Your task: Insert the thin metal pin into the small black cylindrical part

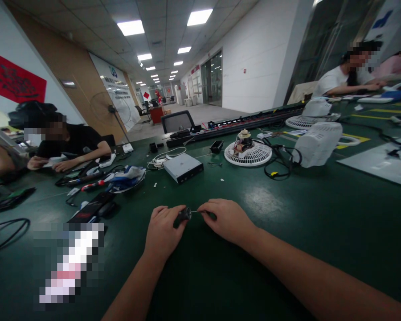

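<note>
My left hand (164, 226) is closed around a small dark cylindrical part (186, 214), whose round end faces right. Between finger and thumb, my right hand (225, 219) pinches a thin metal rod (197, 211). The rod's left end meets the open face of the cylinder or goes into it; I cannot tell which. Both hands are held just above the green tabletop (200, 276). Beyond them lies a silver disc drive (183, 167), apart from either hand.
A white round fan grille (248, 154) with a motor on it, a white plastic housing (319, 145) and a small black tray (217, 146) stand further back. Cables and parts crowd the left. One person (70, 142) sits at the left, another (347, 73) at the far right.
</note>
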The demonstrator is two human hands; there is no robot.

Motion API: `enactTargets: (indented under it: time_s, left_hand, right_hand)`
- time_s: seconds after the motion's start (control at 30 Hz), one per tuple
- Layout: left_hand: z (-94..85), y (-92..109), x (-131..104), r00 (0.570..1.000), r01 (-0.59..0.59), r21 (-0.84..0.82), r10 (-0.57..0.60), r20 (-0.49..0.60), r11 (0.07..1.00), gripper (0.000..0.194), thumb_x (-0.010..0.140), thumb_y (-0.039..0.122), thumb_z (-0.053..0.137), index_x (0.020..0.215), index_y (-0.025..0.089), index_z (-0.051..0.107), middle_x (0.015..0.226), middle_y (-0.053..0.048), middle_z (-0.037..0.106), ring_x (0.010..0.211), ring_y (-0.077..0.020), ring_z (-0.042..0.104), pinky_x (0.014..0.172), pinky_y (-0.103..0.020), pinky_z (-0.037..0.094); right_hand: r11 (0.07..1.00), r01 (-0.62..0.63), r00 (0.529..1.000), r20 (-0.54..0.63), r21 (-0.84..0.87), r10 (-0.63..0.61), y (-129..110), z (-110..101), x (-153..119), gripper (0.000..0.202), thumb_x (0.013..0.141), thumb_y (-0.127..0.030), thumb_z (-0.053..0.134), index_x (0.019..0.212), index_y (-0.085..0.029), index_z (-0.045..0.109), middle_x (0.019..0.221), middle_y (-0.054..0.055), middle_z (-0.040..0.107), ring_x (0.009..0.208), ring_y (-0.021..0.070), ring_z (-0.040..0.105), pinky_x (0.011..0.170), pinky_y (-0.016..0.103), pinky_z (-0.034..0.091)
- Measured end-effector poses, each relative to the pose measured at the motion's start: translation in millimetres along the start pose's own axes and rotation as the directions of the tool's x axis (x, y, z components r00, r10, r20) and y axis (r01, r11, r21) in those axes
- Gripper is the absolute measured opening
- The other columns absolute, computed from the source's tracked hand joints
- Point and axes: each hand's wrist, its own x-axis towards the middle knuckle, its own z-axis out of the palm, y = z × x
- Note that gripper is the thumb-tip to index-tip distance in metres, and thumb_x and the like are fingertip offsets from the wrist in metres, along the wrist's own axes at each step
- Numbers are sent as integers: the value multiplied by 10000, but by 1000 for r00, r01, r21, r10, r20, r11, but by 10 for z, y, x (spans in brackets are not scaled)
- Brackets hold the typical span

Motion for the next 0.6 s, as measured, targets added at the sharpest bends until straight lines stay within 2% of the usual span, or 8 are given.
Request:
enactTargets:
  time_s: [0.13,0.27,0.4,0.6]
  left_hand:
    - [-13,28,2,999,-36,-9,36,29,999,272,830,186,617,1094,241,643,1057,-45,739,941,-230,671,939,-451,429]
    - [-30,60,10,997,-59,-4,59,53,998,264,834,166,611,1085,239,647,1067,-40,734,960,-220,667,948,-444,416]
    - [-45,75,18,996,-58,2,57,62,998,265,812,145,619,1057,237,658,1040,-35,736,949,-219,669,943,-436,418]
    - [-51,64,22,999,40,28,-41,23,999,258,830,186,615,1084,227,641,1057,-42,729,962,-237,662,928,-446,425]
  right_hand:
    - [999,-3,999,55,33,1,-27,1,-9,229,834,-205,554,970,-268,727,899,12,723,800,180,642,744,304,458]
    - [997,-71,997,34,-36,72,-23,20,1,228,833,-224,552,963,-268,734,908,25,732,819,202,653,738,317,458]
    - [997,-70,993,90,-10,71,-12,34,1,206,810,-221,568,927,-274,729,860,12,728,762,192,647,684,303,441]
    - [961,-261,965,-46,-89,257,23,6,19,143,830,-325,583,880,-245,691,715,31,661,615,174,570,574,298,353]
